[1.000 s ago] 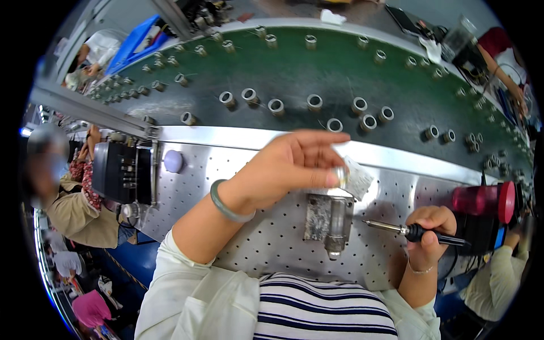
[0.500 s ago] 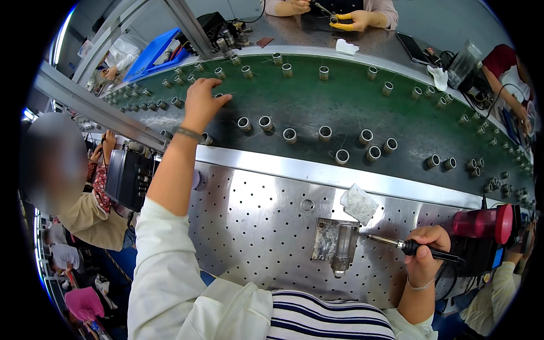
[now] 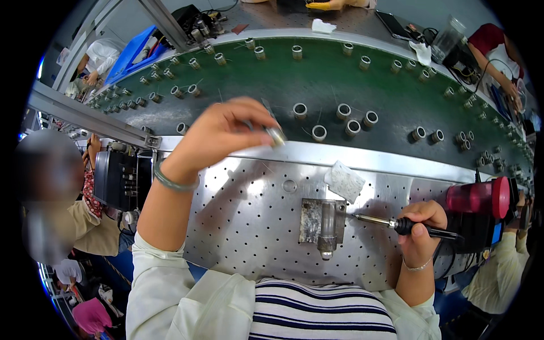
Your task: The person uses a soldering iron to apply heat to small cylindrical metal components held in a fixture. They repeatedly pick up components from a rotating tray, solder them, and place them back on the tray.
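Observation:
Pinched between the fingertips of my left hand [image 3: 224, 136] is a small metal cylinder [image 3: 276, 137], slightly blurred, held above the near rail of the green conveyor belt [image 3: 243, 73]. My right hand [image 3: 422, 224] grips the black handle of a soldering iron [image 3: 403, 226]. The iron's tip points left, close to the right side of a stained metal fixture [image 3: 309, 224] with a tube-shaped part along it. Behind the fixture lies a whitish, soiled pad [image 3: 344, 181]. A small ring [image 3: 289, 186] rests on the perforated metal worktop [image 3: 243, 226].
Many open-ended metal cylinders [image 3: 343, 111], some trailing fine wires, stand on the belt. A red translucent container [image 3: 476, 198] is at the right, by a dark device with a lit screen. A metal frame post [image 3: 164, 25] rises at the left. Co-workers sit around.
My left hand has come back from over the belt toward me and right, now with a metal cylinder in its fingers. The right hand still holds the soldering iron beside the fixture.

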### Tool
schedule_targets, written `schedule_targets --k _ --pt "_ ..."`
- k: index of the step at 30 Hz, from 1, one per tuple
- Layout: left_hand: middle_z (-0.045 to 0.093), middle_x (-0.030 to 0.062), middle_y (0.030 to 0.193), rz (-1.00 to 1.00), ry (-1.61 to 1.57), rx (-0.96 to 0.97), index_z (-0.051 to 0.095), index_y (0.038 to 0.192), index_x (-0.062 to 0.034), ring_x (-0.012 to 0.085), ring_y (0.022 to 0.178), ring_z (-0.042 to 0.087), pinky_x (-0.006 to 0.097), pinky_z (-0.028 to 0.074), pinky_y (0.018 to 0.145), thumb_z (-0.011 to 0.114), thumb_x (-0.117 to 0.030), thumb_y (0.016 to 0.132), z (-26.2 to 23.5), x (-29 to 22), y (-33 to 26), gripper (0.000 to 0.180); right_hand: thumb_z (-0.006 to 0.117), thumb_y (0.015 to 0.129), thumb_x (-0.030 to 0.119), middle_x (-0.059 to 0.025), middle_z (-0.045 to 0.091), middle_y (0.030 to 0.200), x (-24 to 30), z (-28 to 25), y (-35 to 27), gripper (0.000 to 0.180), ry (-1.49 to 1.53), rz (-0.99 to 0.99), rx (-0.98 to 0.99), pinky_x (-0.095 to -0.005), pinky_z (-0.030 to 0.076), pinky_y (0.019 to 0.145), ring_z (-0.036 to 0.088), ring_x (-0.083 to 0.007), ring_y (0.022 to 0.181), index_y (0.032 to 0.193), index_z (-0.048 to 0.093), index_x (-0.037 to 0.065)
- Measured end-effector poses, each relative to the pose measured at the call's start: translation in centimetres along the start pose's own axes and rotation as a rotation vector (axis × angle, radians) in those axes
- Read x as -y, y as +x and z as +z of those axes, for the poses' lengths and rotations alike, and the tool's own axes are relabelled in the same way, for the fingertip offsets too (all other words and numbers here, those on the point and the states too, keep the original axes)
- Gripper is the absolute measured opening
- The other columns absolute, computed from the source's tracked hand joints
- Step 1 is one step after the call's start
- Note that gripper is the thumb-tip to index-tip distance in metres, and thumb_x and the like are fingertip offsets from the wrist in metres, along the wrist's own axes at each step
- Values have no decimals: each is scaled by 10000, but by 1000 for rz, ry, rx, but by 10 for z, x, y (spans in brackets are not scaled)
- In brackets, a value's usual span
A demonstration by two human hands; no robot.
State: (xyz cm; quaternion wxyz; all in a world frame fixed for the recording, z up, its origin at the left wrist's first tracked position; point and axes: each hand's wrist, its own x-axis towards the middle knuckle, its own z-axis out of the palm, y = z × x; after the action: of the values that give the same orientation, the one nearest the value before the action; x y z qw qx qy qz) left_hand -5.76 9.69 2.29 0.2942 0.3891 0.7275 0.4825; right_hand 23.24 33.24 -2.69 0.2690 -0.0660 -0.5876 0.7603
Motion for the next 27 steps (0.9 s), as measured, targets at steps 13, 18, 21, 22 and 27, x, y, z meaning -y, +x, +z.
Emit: schedule_targets --k 13,18,21,22,27 --pt "654 103 1072 -241 -685 566 641 1135 35 161 1002 594 284 458 894 709 -23 787 91 0 -2 360 718 774 65 -118 616 684 3 2 -3 181 112 19 50 -214 446 488 574 -127 506 848 594 -43" --pt "636 110 1098 -340 -744 458 617 1168 41 168 1014 593 296 472 896 737 -2 741 101 -3 -16 445 705 766 33 -117 614 672 2 4 -5 150 138 36 77 -225 446 494 577 -136 518 839 600 -44" --pt "621 121 1112 -292 -835 393 621 1157 35 184 1037 583 307 478 896 740 10 730 109 2 -23 444 704 764 30 -112 612 664 1 4 -6 140 132 57 97 -227 447 494 578 -136 521 830 603 -42" --pt "616 126 1118 -264 -865 366 623 1152 32 190 1046 580 312 481 896 740 15 726 111 3 -24 442 704 763 29 -111 612 663 1 4 -5 138 131 57 105 -228 447 494 578 -137 521 828 604 -41" --pt "587 154 1113 -119 -872 299 667 1032 19 220 1035 577 313 483 889 734 60 703 112 3 -25 338 705 779 62 -94 599 651 -1 6 -5 157 84 31 114 -224 445 479 569 -129 500 834 591 -31"
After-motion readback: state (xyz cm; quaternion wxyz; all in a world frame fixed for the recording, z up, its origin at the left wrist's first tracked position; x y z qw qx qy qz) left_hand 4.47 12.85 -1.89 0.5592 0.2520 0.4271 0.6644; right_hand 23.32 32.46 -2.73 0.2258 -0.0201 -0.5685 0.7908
